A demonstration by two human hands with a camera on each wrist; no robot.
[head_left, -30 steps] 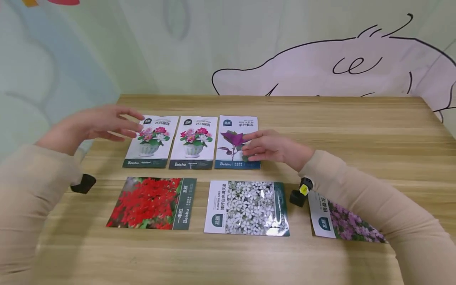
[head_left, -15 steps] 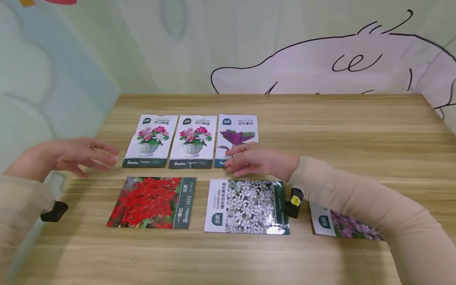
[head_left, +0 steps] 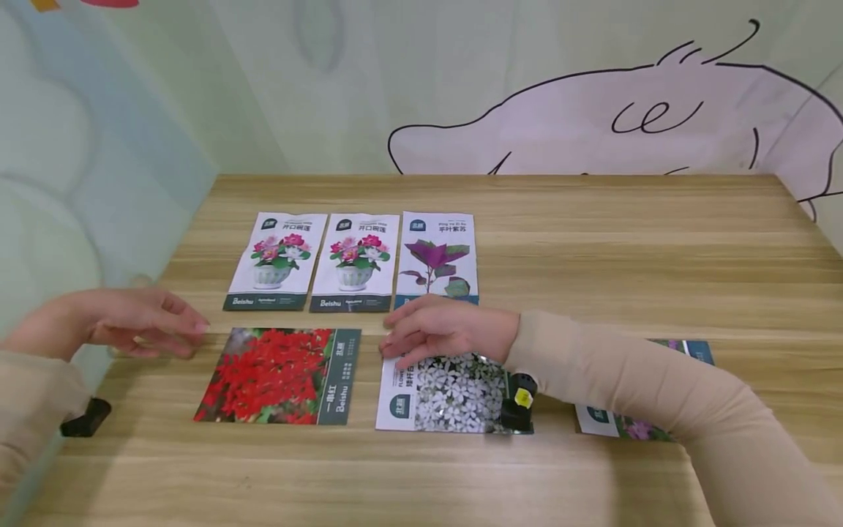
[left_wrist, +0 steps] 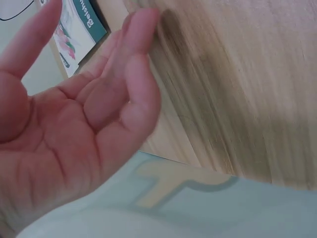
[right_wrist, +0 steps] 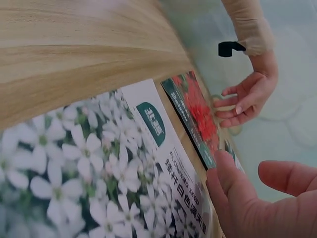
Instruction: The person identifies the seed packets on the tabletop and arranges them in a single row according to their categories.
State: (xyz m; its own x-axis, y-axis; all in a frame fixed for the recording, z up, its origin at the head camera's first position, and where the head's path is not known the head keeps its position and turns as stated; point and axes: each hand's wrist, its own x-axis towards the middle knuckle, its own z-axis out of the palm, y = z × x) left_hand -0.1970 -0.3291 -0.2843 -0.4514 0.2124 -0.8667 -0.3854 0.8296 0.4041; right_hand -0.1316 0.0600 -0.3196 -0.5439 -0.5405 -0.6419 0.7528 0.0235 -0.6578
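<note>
My left hand (head_left: 145, 322) hovers over the table just left of the red-flower seed packet (head_left: 270, 377), its fingers loosely bent and holding nothing. In the left wrist view its palm (left_wrist: 59, 134) is bare. My right hand (head_left: 448, 329) is over the upper left part of the white-flower seed packet (head_left: 454, 399), covering some of its print. No item shows in the right hand's relaxed fingers (right_wrist: 233, 183) in the right wrist view. Behind the hands lie two potted-lotus seed packets (head_left: 275, 256), (head_left: 356, 256) side by side, then a purple-leaf seed packet (head_left: 436, 256).
A purple-flower seed packet (head_left: 599, 421) lies at the right, partly hidden under the right sleeve (head_left: 632, 380). The wooden table (head_left: 626, 241) meets a wall (head_left: 276, 88) with a line drawing at the back. Each wrist wears a small black camera (head_left: 516, 410).
Both hands have come toward the front of the table: the left from the first lotus packet, the right from the purple-leaf packet to the white-flower one. The packets stay in place.
</note>
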